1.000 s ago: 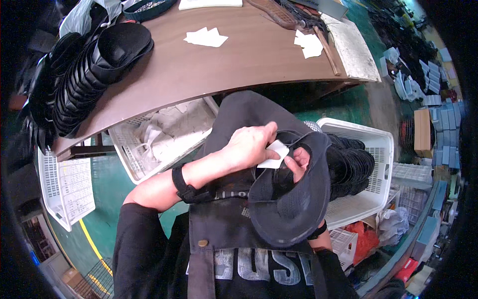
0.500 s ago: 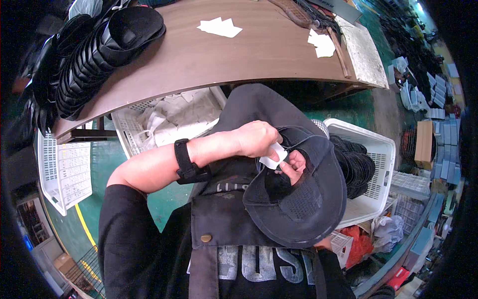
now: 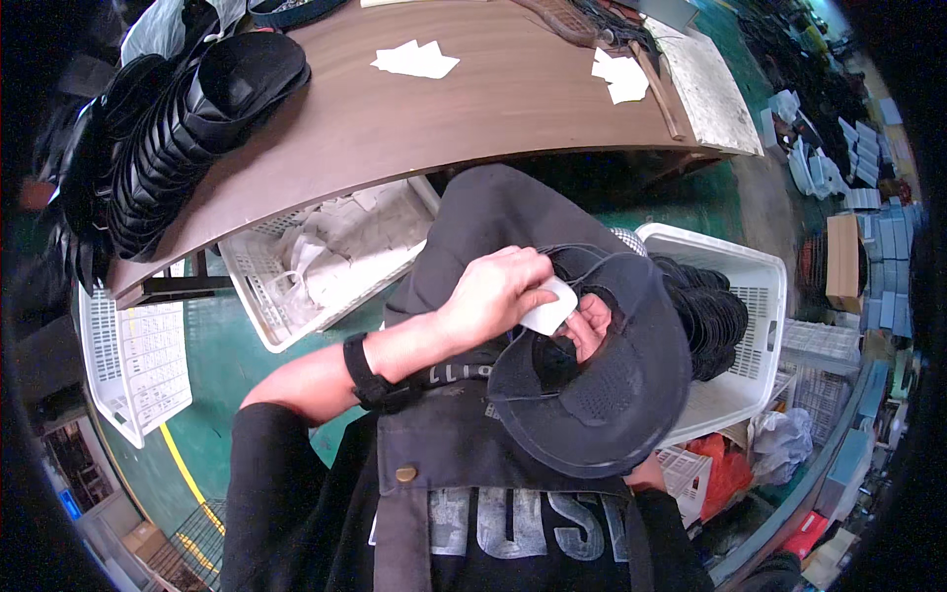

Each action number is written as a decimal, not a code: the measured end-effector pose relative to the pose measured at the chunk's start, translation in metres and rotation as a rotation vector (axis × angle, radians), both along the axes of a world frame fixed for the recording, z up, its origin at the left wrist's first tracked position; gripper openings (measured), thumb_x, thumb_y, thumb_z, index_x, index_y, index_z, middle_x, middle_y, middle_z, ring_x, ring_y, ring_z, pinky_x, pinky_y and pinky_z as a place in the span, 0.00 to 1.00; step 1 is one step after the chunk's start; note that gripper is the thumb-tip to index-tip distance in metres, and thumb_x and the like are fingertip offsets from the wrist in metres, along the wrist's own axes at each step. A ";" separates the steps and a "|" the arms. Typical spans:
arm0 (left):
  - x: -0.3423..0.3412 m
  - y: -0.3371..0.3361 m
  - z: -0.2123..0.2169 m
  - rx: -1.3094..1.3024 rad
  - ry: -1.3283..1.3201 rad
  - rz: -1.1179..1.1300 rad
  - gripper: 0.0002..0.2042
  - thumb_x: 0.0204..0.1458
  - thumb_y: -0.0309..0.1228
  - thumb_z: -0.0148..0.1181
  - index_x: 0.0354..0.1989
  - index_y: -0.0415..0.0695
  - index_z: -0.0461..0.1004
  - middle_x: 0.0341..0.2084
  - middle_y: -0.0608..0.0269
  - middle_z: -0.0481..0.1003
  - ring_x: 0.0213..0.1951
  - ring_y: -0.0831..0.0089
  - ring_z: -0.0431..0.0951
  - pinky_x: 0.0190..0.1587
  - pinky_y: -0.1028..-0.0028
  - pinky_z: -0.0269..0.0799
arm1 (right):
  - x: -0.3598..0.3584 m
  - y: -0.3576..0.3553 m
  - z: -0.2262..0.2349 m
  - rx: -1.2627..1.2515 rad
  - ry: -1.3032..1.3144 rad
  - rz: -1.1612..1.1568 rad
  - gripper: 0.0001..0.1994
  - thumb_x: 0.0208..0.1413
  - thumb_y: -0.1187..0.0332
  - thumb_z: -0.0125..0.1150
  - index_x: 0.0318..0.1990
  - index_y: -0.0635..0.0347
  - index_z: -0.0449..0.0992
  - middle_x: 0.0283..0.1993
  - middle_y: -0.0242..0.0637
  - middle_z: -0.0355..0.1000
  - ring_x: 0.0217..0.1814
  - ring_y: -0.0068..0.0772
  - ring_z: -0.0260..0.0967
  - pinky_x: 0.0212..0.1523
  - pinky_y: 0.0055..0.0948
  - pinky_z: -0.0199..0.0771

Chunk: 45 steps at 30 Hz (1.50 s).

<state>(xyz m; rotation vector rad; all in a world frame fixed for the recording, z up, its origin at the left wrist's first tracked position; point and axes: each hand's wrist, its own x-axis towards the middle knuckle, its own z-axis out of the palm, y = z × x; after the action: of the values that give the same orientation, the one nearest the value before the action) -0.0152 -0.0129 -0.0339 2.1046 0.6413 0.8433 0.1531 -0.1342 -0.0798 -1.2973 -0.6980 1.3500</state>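
Black wide-brimmed hat, crown opening upward, white paper tag at its opening

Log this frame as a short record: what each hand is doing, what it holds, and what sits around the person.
left hand: presses a small white paper piece into the inside of a hat
right hand: inside the hat, fingers at the paper piece; mostly hidden
held item: dark wide-brimmed hat, turned inside up, in front of the chest
table: brown, with loose white paper pieces and a stack of dark hats on its left end
right of person: white basket holding dark hats
under table: white basket with paper scraps
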 end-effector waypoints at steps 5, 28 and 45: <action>0.000 0.007 0.016 0.032 0.037 -0.130 0.09 0.42 0.32 0.64 0.25 0.43 0.70 0.23 0.60 0.70 0.31 0.61 0.72 0.35 0.66 0.67 | 0.001 0.000 0.002 -0.014 0.011 -0.089 0.05 0.57 0.71 0.53 0.35 0.63 0.67 0.29 0.35 0.70 0.29 0.23 0.70 0.34 0.24 0.73; 0.001 -0.001 -0.016 -0.419 0.243 -0.131 0.11 0.46 0.27 0.61 0.36 0.40 0.67 0.26 0.51 0.72 0.34 0.54 0.76 0.35 0.63 0.71 | -0.009 -0.008 0.003 -0.018 -0.088 0.010 0.05 0.56 0.72 0.56 0.33 0.60 0.67 0.29 0.32 0.72 0.27 0.19 0.68 0.33 0.19 0.69; 0.006 -0.007 -0.006 -0.424 0.405 -0.199 0.09 0.45 0.33 0.60 0.30 0.40 0.75 0.24 0.49 0.76 0.32 0.52 0.77 0.35 0.60 0.71 | -0.013 -0.020 0.026 -0.074 -0.118 0.037 0.06 0.55 0.73 0.56 0.31 0.60 0.65 0.29 0.34 0.70 0.28 0.22 0.70 0.30 0.25 0.74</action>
<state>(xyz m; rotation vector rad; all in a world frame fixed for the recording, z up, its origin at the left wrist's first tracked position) -0.0094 -0.0195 -0.0394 1.9107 0.7289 0.1455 0.1402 -0.1543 -0.0540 -1.4390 -0.7621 1.3476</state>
